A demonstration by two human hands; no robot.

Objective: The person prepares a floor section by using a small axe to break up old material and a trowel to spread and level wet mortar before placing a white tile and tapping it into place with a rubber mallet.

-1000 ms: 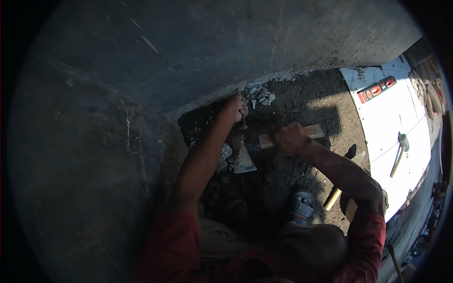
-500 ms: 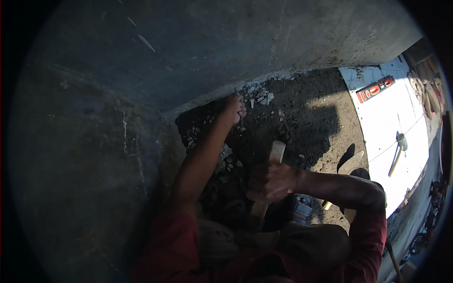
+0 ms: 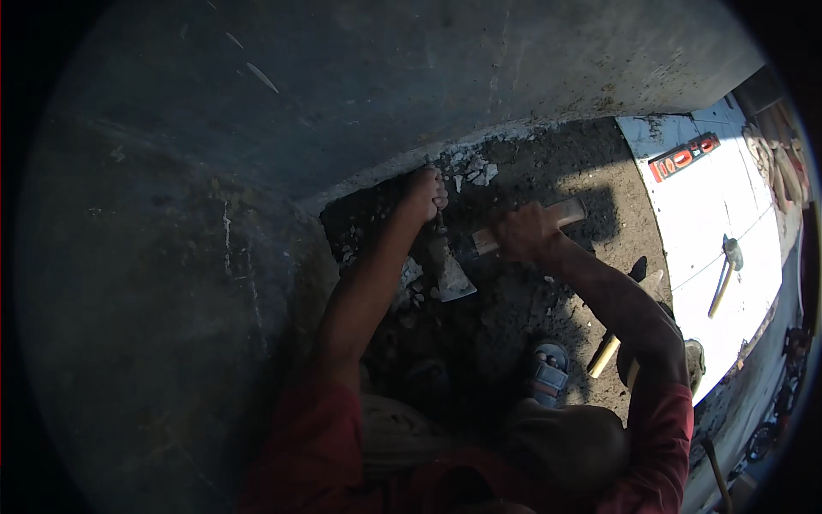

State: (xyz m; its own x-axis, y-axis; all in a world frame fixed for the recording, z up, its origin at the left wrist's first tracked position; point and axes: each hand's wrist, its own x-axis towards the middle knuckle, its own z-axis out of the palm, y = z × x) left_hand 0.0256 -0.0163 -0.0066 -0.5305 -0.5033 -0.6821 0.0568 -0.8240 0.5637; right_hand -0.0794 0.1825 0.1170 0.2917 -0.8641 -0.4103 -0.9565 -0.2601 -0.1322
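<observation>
My left hand (image 3: 425,195) is closed around a thin metal chisel (image 3: 440,221), held against the base of the grey wall; its tip is mostly hidden. The chisel's near end pokes out below my fingers. In my right hand (image 3: 524,233) is the wooden handle of a hatchet (image 3: 452,272). Its wide metal head lies just below the chisel's end, blunt side toward it and blade edge facing back toward me. Whether the two touch, I cannot tell. Broken pale chips (image 3: 481,171) lie beside my left hand on the dark soil.
A grey wall (image 3: 342,86) bends around the far and left sides. White tiles (image 3: 685,231) at the right carry a red level (image 3: 683,158) and a mallet (image 3: 727,270). Nearer are a tool's wooden handle (image 3: 604,355) and my sandalled foot (image 3: 549,373).
My right hand has swung the hatchet up and forward from near my body to the chisel's end. My left hand stays in place with the chisel.
</observation>
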